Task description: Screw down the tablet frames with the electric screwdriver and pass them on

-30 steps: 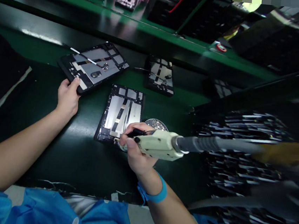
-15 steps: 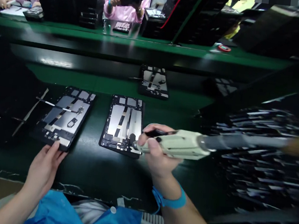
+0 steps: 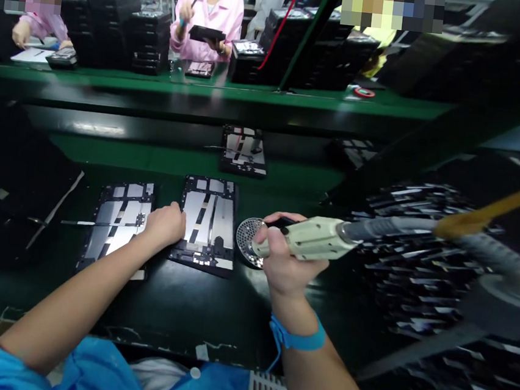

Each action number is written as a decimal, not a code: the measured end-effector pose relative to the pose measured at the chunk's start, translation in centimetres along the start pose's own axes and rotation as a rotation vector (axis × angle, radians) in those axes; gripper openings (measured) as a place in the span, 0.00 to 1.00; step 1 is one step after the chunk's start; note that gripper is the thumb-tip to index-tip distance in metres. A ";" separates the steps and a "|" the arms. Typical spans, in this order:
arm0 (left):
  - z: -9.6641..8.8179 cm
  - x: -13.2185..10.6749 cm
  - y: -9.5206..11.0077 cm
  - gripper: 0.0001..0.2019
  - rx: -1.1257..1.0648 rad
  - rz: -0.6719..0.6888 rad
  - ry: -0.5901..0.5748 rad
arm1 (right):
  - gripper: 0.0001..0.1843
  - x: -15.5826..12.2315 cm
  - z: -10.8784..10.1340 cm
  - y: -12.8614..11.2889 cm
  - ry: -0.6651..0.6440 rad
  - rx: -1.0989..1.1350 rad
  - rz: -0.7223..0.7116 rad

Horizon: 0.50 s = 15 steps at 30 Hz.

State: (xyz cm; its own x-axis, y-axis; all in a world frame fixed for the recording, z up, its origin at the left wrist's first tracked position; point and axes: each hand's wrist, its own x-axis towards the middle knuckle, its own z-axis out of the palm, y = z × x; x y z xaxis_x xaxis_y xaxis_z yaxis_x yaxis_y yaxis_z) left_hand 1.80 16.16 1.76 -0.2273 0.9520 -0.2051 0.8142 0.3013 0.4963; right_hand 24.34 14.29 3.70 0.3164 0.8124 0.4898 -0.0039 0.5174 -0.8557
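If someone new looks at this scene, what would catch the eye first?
The cream-coloured electric screwdriver in the right hand, its tip over a round perforated metal dish. Beside it, the left hand rests between two opened black tablet frames on the green bench.

Bare room is offered by the dark green bench top (image 3: 193, 311) along its near edge, in front of two opened black tablet frames with silver inner plates, one (image 3: 116, 227) to the left and one (image 3: 209, 224) beside it. The narrow gap between them is taken up by the left hand (image 3: 165, 224). To the right, passage is blocked by a round perforated metal dish (image 3: 246, 247) and by the cream-coloured powered screwdriver (image 3: 315, 240) gripped in the right hand (image 3: 283, 265). Farther right, the way is closed by black racks of stacked parts (image 3: 417, 284). A strip of green bench lies open behind, up to a third black tablet frame (image 3: 243, 150).
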 end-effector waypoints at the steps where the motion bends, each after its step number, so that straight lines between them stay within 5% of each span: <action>1: 0.4 0.6 -0.1 0.08 -0.036 -0.008 0.012 | 0.09 0.1 -0.1 0.0 0.012 -0.001 -0.008; 5: 0.8 1.0 -1.8 0.11 -0.250 -0.023 0.088 | 0.09 0.5 -0.5 -0.2 0.032 -0.015 -0.033; 8: -0.6 1.9 -3.6 0.13 -0.424 -0.052 0.143 | 0.10 0.6 -0.8 -0.2 0.058 -0.045 -0.034; 15: -7.8 11.5 -6.8 0.14 -0.663 -0.158 0.324 | 0.10 0.9 -1.7 0.9 0.025 -0.150 0.015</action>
State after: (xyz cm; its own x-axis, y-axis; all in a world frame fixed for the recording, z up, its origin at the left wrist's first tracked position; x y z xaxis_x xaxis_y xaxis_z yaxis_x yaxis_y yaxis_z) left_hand -10.52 25.44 2.62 -0.5441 0.8320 -0.1086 0.2901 0.3080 0.9061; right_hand 26.23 14.99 3.10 0.3413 0.8116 0.4742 0.1325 0.4579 -0.8790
